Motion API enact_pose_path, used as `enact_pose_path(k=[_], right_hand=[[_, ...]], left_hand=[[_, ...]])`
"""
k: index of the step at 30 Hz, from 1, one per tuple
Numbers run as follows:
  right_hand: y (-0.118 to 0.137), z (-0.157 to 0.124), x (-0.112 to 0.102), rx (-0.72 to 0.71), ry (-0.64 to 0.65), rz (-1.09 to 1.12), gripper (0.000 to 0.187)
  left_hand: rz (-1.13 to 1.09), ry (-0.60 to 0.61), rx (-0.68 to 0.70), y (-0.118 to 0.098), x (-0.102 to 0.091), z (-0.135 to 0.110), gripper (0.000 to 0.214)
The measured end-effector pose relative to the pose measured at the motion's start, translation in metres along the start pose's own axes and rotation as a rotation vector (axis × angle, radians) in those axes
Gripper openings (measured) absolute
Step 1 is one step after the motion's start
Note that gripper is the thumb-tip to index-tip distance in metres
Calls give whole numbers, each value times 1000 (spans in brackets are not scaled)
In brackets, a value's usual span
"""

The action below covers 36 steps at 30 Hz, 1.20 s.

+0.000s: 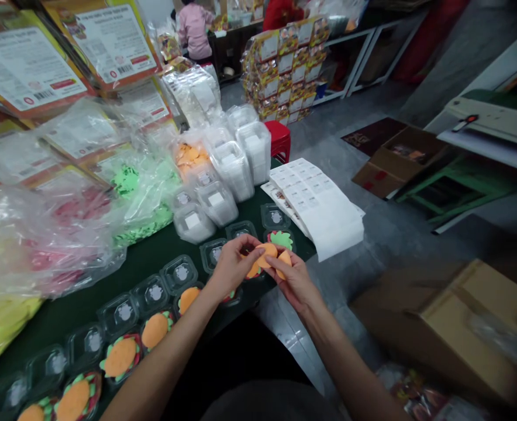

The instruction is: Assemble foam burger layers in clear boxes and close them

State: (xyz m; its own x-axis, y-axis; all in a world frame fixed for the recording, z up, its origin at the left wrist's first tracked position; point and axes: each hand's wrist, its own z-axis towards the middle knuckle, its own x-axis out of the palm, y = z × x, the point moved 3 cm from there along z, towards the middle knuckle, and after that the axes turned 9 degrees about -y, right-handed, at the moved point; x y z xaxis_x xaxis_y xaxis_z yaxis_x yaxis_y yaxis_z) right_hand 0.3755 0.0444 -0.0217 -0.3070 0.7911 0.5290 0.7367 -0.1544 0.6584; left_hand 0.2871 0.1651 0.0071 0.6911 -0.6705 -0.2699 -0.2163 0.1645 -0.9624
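Over the right end of a row of clear plastic boxes, my left hand (237, 263) pinches a flat orange disc (266, 255), which looks like a burger bun piece. My right hand (294, 278) is closed on more orange discs (283, 264), their edges fanned toward the left hand. Just behind the fingers, an open box holds a green wavy-edged piece (280, 239) on top. Along the table edge, several open boxes hold stacked layers topped with an orange disc (121, 358). Their lids (154, 292) lie folded back. My hands partly cover the boxes beneath them.
Plastic bags of green pieces (142, 225), pink pieces (68, 245) and yellow pieces (4, 330) line the left. Behind them stand stacked clear boxes (232, 166). White label sheets (317, 202) overhang the table's right corner. A cardboard box (473, 316) stands at right; people sit further back.
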Motion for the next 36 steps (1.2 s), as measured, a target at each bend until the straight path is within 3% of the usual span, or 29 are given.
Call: enact_pose_path(k=[4, 8, 12, 15, 18, 23, 28, 30, 33, 36], right_hand=[[8, -3, -18, 27, -20, 45, 36], [8, -13, -44, 66, -96, 56, 32], [6, -22, -58, 90, -103, 61, 32], [7, -23, -64, 72, -105, 71, 30], [9, -22, -67, 59, -100, 62, 28], [9, -20, -67, 68, -79, 107, 31], [12, -17, -63, 68, -110, 134, 34], [13, -16, -60, 66, -112, 118, 34], [12, -14, -45, 65, -84, 106, 33], [10, -8, -2, 91, 60, 61, 30]], left_hand=[[-115, -89, 15, 0, 7, 22, 25], [162, -197, 317, -2, 28, 32, 14], [527, -11, 662, 10, 61, 24, 20], [682, 119, 749, 24, 71, 13, 23], [650, 114, 752, 24, 65, 6, 25], [517, -20, 645, 10, 54, 16, 32], [609, 182, 665, 15, 69, 27, 37], [557, 165, 647, 13, 65, 25, 36], [397, 9, 610, 1, 40, 12, 34], [237, -199, 506, -13, -1, -10, 29]])
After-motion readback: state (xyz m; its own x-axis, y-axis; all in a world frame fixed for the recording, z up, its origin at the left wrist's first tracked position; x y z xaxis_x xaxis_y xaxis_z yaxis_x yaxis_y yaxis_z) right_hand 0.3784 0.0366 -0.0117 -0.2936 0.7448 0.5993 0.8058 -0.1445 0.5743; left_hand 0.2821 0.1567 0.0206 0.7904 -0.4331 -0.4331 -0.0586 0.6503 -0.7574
